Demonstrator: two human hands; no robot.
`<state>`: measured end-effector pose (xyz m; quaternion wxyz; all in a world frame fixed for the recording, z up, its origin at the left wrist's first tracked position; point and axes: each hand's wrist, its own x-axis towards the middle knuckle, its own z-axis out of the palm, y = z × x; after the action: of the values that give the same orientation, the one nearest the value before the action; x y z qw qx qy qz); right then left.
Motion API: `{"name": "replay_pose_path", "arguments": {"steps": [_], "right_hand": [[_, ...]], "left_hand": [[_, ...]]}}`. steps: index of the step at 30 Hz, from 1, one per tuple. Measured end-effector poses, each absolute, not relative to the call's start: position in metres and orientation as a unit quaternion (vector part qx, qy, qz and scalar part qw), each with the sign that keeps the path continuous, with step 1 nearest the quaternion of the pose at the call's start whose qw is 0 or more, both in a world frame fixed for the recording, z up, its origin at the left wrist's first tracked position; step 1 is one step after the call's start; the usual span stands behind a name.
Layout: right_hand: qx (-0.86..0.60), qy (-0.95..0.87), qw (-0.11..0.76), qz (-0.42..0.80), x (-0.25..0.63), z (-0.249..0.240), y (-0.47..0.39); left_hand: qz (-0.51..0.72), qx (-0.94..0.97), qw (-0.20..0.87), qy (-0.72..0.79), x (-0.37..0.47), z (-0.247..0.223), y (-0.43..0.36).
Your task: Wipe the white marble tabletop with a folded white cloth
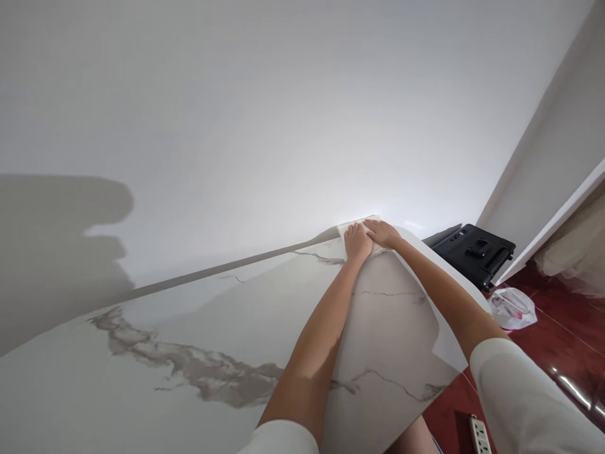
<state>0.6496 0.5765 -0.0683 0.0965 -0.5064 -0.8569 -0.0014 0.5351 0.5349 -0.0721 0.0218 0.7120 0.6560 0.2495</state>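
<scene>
A white cloth (pixel 348 232) lies at the far edge of a white table (pixel 265 302) with grey-brown marble veins, close against the wall. My left hand (pixel 358 242) presses on the cloth, its fingers bent over and gripping it. Beside it, touching it, my right hand (pixel 384 234) rests flat on the cloth with the fingers stretched out to the left. Both arms reach forward across the tabletop. Part of the cloth is hidden beneath the hands.
A white wall (pixel 283 113) rises behind the table, with a narrow gap between. On the right are a black case (pixel 477 252), a white plastic bag (pixel 513 309) and a power strip (pixel 479 434) on the red tiled floor (pixel 562 340). Pale fabric (pixel 574 252) hangs at far right.
</scene>
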Motion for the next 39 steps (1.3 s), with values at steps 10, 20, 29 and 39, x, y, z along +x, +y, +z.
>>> {"name": "replay_pose_path", "arguments": {"steps": [10, 20, 29, 39], "right_hand": [[-0.491, -0.866, 0.090, -0.019, 0.662, -0.072, 0.503], [-0.473, -0.868, 0.137, -0.067, 0.702, -0.085, 0.364], [-0.431, -0.891, 0.144, 0.005, 0.789, -0.083, 0.311], [-0.503, -0.855, 0.123, 0.009, 0.850, -0.084, 0.378]], "left_hand": [[0.218, 0.719, -0.002, 0.660, 0.545, -0.073, 0.460], [0.201, 0.757, 0.080, 0.616, 0.568, -0.068, 0.329], [0.260, 0.709, 0.212, 0.620, 0.640, -0.061, 0.258], [0.256, 0.745, 0.173, 0.591, 0.704, -0.067, 0.333]]}}
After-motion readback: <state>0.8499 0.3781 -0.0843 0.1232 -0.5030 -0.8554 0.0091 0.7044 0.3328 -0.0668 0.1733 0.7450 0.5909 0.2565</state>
